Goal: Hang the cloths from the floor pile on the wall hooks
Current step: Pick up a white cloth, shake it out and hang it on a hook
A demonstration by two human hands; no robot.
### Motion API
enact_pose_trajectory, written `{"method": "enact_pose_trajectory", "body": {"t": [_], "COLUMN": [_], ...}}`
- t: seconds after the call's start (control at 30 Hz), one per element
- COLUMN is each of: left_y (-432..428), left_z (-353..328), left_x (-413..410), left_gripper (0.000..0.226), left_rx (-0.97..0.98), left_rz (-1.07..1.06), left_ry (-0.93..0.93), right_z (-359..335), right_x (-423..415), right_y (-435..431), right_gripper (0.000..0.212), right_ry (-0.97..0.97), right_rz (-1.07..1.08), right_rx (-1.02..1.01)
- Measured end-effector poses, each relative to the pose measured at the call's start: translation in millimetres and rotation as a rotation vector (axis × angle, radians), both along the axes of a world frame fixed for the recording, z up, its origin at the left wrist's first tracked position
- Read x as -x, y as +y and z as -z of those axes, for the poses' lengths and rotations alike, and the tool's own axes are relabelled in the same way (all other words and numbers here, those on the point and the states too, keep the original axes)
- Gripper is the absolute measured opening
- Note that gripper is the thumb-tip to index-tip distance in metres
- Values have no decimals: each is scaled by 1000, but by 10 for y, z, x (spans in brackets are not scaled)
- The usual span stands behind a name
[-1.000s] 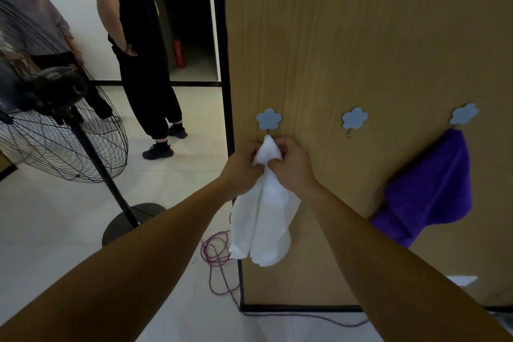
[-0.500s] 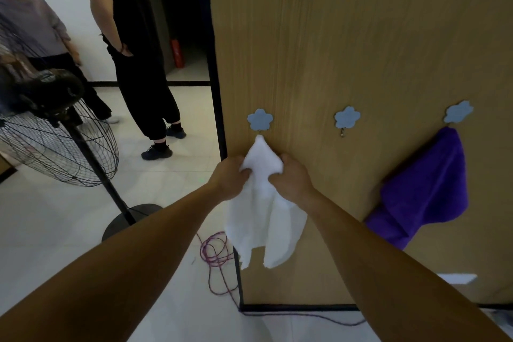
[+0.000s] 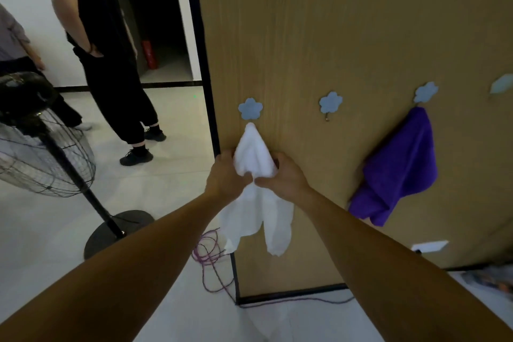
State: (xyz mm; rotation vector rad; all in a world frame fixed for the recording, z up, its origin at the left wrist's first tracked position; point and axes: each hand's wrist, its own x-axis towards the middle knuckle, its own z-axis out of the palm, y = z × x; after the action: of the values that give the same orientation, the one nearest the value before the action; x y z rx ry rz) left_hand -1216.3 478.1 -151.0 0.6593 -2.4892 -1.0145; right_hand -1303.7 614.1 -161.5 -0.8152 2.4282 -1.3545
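Note:
A white cloth (image 3: pixel 254 153) hangs by its top corner from the leftmost blue flower hook (image 3: pixel 250 109) on the wooden wall panel. My left hand (image 3: pixel 225 176) and my right hand (image 3: pixel 283 176) both pinch the cloth about halfway down, with its lower folds dangling below them. The middle flower hook (image 3: pixel 330 104) is bare. A purple cloth (image 3: pixel 399 169) hangs from the third flower hook (image 3: pixel 425 92). A fourth hook (image 3: pixel 501 84) shows at the right edge. The floor pile is only a blur at the bottom right (image 3: pixel 488 280).
A standing fan (image 3: pixel 47 153) on a round base is on the left. A person in black (image 3: pixel 108 64) and another person (image 3: pixel 14 44) stand beyond it. A purple cable (image 3: pixel 211 255) coils on the floor by the panel's corner. A white wall socket (image 3: pixel 429 246) sits low on the panel.
My hands have slid down from the hook to the cloth's middle. The cloth's top corner now stays up at the leftmost hook and the cloth hangs longer.

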Motion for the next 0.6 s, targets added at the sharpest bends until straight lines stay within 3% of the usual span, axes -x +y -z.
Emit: {"method": "enact_pose_trajectory", "body": {"t": [0.1, 0.3, 0.43, 0.6], "left_y": [67, 273, 663, 1504], "left_z": [-8, -28, -49, 1], "left_x": [-162, -447, -522, -530], "left_gripper": [69, 74, 68, 70], "left_rx": [219, 566, 698, 716], "left_rz": [-74, 184, 364, 619], "left_ry": [82, 117, 94, -28], "right_z": [0, 116, 11, -117], "right_x": [-155, -735, -1134, -1707], "right_y": [157, 584, 1141, 2109], "right_gripper": [77, 78, 73, 67], "right_ry": [40, 33, 58, 80], "right_rz": [83, 317, 465, 615], "right_rx": [-32, -129, -182, -306]}}
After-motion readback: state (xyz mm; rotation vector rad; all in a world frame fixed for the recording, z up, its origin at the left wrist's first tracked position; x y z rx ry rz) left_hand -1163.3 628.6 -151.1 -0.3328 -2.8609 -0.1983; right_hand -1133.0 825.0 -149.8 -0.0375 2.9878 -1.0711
